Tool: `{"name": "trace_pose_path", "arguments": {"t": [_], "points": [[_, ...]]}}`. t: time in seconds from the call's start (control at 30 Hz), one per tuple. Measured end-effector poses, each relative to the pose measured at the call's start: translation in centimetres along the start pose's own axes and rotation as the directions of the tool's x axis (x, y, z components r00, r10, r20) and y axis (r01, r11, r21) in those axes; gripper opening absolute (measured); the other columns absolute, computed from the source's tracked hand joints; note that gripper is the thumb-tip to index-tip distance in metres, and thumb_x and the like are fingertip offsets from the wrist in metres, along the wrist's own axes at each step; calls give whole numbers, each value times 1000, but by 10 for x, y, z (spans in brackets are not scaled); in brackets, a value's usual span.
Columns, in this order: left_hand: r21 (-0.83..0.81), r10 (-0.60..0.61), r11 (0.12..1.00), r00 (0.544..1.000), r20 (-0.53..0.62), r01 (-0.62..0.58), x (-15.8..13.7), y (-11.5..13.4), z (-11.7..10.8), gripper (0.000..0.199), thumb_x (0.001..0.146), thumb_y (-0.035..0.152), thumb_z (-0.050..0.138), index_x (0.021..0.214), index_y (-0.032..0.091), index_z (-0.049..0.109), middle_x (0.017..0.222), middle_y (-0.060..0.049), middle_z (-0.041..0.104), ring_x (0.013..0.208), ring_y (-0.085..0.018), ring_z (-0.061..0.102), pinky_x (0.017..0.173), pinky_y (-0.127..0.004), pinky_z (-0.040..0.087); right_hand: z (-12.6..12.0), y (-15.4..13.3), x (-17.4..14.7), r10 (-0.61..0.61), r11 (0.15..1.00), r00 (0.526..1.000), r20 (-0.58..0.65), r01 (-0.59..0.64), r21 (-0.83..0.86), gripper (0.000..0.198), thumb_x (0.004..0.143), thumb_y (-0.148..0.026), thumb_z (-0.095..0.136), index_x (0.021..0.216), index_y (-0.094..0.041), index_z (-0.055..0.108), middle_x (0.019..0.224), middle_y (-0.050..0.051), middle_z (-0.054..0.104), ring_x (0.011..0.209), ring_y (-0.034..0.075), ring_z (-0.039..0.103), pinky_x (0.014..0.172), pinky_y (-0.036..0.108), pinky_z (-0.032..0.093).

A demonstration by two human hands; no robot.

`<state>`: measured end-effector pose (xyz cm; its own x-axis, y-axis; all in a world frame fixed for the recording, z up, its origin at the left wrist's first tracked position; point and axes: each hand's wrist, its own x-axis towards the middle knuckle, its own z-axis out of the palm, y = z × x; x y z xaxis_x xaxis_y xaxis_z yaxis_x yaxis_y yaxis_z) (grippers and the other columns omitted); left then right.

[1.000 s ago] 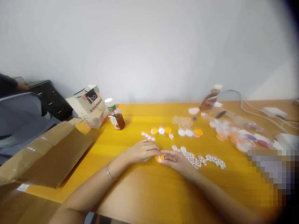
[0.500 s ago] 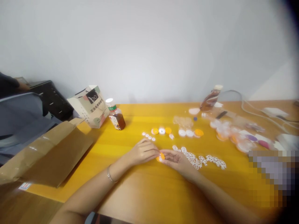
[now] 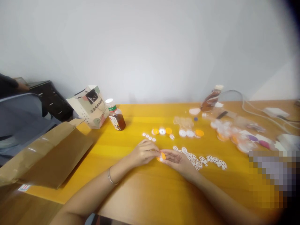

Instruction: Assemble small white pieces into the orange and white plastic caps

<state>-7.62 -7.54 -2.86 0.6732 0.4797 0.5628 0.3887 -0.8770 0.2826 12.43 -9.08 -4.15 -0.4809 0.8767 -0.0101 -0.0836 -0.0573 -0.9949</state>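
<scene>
Between the fingertips of both hands is a small orange and white round piece (image 3: 163, 156). My left hand (image 3: 145, 152), a bracelet on its wrist, pinches the piece from the left. From the right, my right hand (image 3: 178, 161) grips it between thumb and fingers. White openwork wheel-shaped pieces (image 3: 192, 158) lie beside and behind my right hand. Beyond my left hand sits a short row of small white discs (image 3: 148, 137). Farther back are orange and white discs (image 3: 162, 131) and another such group (image 3: 190, 134).
A brown paper bag (image 3: 53, 150), a printed carton bag (image 3: 91, 107) and a bottle of dark liquid (image 3: 116, 117) stand on the left. Another bottle (image 3: 211, 99), clear plastic packets (image 3: 234, 134) and a white cable (image 3: 246, 107) are at the right. A person's arm shows far left.
The orange part of the piece has tilted slightly between my fingers. Both hands stay in nearly the same place.
</scene>
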Motion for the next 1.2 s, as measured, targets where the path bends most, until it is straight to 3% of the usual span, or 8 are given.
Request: {"name": "trace_pose_path", "arguments": {"t": [0.1, 0.2, 0.3, 0.4, 0.73, 1.2], "points": [[-178, -116, 979, 991, -59, 104, 4, 4, 0, 17, 81, 19, 48, 91, 19, 63, 88, -6, 63, 82, -13, 56, 76, -28, 40, -1, 0, 0, -35, 999, 999, -7, 35, -1, 33, 65, -29, 68, 96, -20, 61, 90, 4, 68, 84, 17, 62, 84, 33, 46], [-349, -357, 884, 931, -78, 310, 8, 7, 1, 18, 80, 25, 51, 90, 14, 63, 88, -9, 62, 80, -14, 56, 73, -26, 42, -3, 1, 0, -47, 999, 999, -23, 47, -22, 33, 66, -29, 68, 96, -20, 60, 91, 5, 67, 84, 17, 62, 84, 34, 47], [-471, -552, 716, 831, 71, 516, 9, 7, 3, 23, 77, 31, 55, 89, 12, 61, 83, -7, 62, 73, -13, 56, 66, -23, 43, -3, 3, 0, -56, 998, 998, -25, 55, -39, 33, 66, -29, 67, 97, -20, 60, 91, 5, 67, 84, 17, 62, 84, 34, 47], [-549, -601, 571, 766, 227, 611, 9, 6, 5, 27, 73, 34, 58, 87, 11, 61, 78, -6, 63, 68, -11, 56, 63, -21, 42, -2, 2, -1, -69, 997, 998, -11, 68, -46, 34, 67, -30, 67, 99, -20, 60, 92, 5, 67, 85, 17, 62, 85, 34, 47], [-674, -649, 412, 716, 256, 614, 8, 5, 13, 31, 67, 36, 65, 83, 10, 61, 79, -7, 63, 70, -12, 57, 68, -23, 44, 0, 2, -1, -66, 995, 998, -23, 64, -75, 33, 66, -31, 67, 97, -21, 61, 93, 5, 67, 85, 18, 63, 85, 35, 48], [-680, -667, 405, 706, 237, 611, 10, 9, 14, 30, 68, 36, 64, 82, 11, 60, 77, -5, 62, 68, -10, 56, 67, -21, 43, -1, 5, 1, -78, 993, 996, -32, 75, -86, 34, 66, -32, 67, 98, -21, 62, 92, 6, 67, 85, 19, 63, 85, 37, 49]]}}
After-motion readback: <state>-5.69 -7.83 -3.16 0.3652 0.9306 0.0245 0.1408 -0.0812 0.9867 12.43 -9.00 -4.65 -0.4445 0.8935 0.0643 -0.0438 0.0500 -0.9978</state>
